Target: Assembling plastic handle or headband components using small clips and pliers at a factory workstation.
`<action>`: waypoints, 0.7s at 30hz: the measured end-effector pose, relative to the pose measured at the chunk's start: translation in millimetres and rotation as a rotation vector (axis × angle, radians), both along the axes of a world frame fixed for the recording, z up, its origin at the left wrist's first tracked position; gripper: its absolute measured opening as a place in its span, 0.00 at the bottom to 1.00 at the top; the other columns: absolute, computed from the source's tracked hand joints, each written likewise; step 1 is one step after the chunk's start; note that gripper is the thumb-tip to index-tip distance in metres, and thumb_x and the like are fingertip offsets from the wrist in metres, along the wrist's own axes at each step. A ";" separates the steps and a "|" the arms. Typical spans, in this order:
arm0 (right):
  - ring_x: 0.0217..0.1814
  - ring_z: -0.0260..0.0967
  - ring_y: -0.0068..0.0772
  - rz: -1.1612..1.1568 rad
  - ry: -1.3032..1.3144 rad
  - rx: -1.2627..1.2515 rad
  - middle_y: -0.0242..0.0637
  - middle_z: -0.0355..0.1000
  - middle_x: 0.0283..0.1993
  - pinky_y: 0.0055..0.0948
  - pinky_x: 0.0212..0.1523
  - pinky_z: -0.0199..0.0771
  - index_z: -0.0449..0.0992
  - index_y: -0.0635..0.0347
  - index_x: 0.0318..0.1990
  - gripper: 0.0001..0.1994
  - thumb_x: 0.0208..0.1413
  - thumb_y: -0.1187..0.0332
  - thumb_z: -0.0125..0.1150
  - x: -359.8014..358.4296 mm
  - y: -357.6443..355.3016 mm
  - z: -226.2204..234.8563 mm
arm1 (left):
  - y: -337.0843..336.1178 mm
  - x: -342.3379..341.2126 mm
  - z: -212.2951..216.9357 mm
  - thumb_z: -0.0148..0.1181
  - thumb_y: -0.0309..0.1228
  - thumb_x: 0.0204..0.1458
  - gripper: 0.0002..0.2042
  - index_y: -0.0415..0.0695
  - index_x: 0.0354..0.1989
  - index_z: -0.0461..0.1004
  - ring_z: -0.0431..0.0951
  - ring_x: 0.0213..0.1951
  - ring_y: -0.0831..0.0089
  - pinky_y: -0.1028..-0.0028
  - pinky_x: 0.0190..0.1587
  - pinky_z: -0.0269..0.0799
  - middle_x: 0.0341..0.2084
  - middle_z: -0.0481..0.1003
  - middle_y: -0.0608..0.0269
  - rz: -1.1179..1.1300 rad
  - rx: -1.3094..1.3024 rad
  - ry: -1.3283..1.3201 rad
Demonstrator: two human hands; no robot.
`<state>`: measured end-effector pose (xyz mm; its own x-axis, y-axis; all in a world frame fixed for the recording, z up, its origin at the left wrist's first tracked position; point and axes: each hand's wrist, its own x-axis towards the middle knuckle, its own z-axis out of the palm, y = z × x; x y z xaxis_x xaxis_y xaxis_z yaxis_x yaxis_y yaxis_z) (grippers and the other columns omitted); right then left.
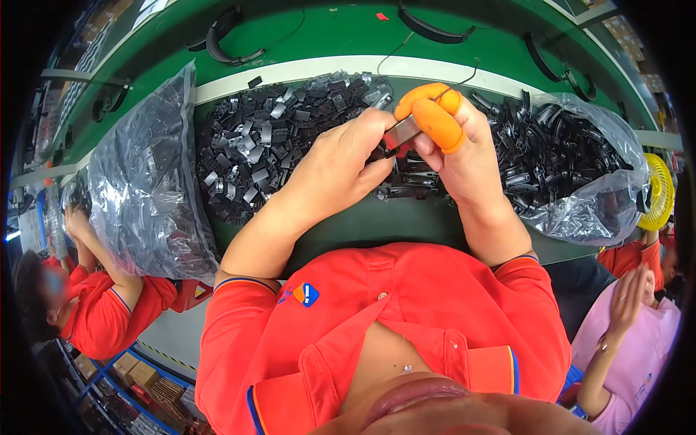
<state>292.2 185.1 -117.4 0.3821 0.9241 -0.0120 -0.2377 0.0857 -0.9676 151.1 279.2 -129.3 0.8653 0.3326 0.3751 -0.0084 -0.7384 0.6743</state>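
My left hand (346, 161) and my right hand (464, 148) meet above the table, both closed on one small dark part. This glossy dark plastic piece (402, 133) sits between my fingertips, its lower end partly covered by the left thumb and fingers. Orange finger cots (438, 125) cover the thumb and a finger of my right hand. A thin dark wire (460, 81) sticks up past the right fingertips; where it joins is hidden. Left of my hands lies a heap of small black plastic pieces (250, 156); to the right are longer curved black parts (558, 148).
Large clear plastic bags stand at the left (145, 188) and right (580, 214). Beyond a pale rail (290, 71), black headbands (435, 25) lie on a green belt (333, 32). People work at both sides, one in red (116, 312), one in pink (631, 355). A yellow fan (658, 192) is at right.
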 end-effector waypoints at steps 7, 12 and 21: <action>0.13 0.51 0.12 0.173 0.133 0.021 0.29 0.66 0.21 0.12 0.15 0.53 0.70 0.64 0.37 0.10 0.55 0.66 0.52 12.0 -7.3 7.4 | 10.4 -6.2 5.7 0.46 0.35 0.57 0.20 0.33 0.52 0.60 0.73 0.44 0.68 0.71 0.50 0.65 0.42 0.71 0.54 -0.553 -1.059 -0.079; 0.14 0.53 0.13 0.248 0.010 0.010 0.29 0.65 0.22 0.14 0.15 0.53 0.70 0.65 0.44 0.15 0.56 0.62 0.52 22.1 -2.5 7.8 | 24.3 -14.0 11.8 0.45 0.33 0.57 0.17 0.33 0.49 0.63 0.74 0.41 0.67 0.71 0.46 0.68 0.41 0.72 0.51 -0.552 -1.044 0.059; 0.29 0.62 0.18 0.032 -0.526 -0.243 0.29 0.68 0.28 0.17 0.32 0.62 0.72 0.63 0.42 0.10 0.55 0.68 0.50 99.5 38.5 -59.7 | 56.9 -38.3 24.0 0.46 0.34 0.57 0.16 0.38 0.49 0.61 0.74 0.26 0.73 0.65 0.35 0.72 0.32 0.71 0.59 -0.856 -1.562 -0.878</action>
